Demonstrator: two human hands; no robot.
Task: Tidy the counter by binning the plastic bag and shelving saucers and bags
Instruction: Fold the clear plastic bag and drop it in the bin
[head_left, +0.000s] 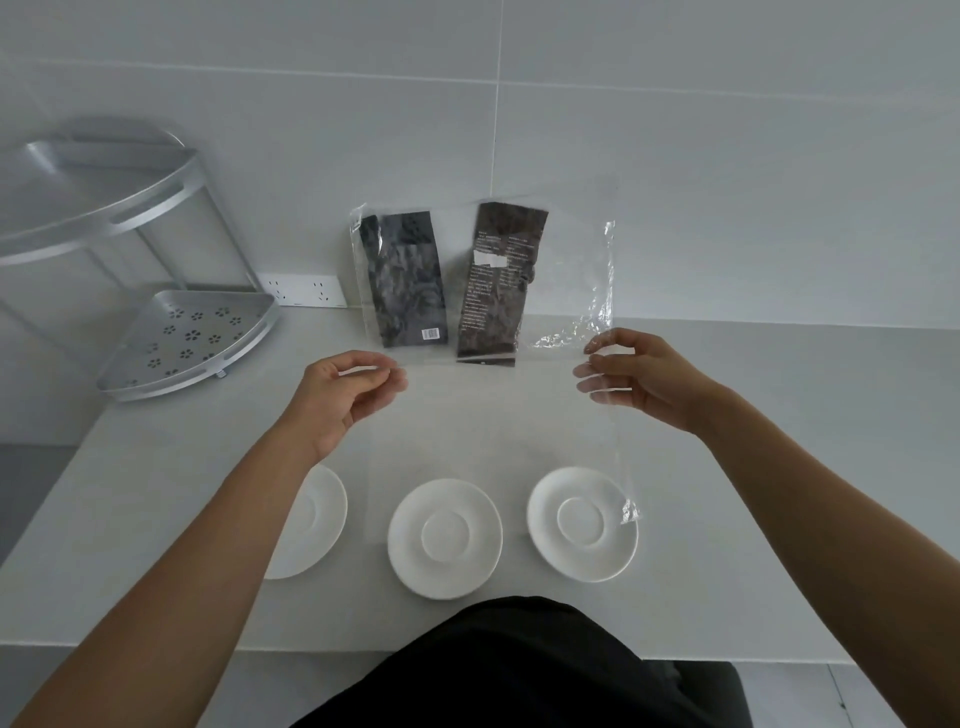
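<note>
A large clear plastic bag (576, 291) is held up above the counter, stretched between both hands. Inside it, at its upper end, sit a black bag (405, 280) on the left and a dark brown bag (496, 280) with white print on the right. My left hand (345, 395) pinches the bag's left edge. My right hand (641, 379) grips its right edge, fingers showing through the plastic. Three white saucers lie in a row near the counter's front: the left saucer (317, 519) partly hidden by my left forearm, the middle saucer (445, 538), and the right saucer (582, 522).
A two-tier silver corner shelf stands at the back left, with a perforated lower tray (192, 340) and an upper tier (93, 202). A white socket strip (304, 290) is on the tiled wall. The counter's left edge (47, 519) drops to the floor.
</note>
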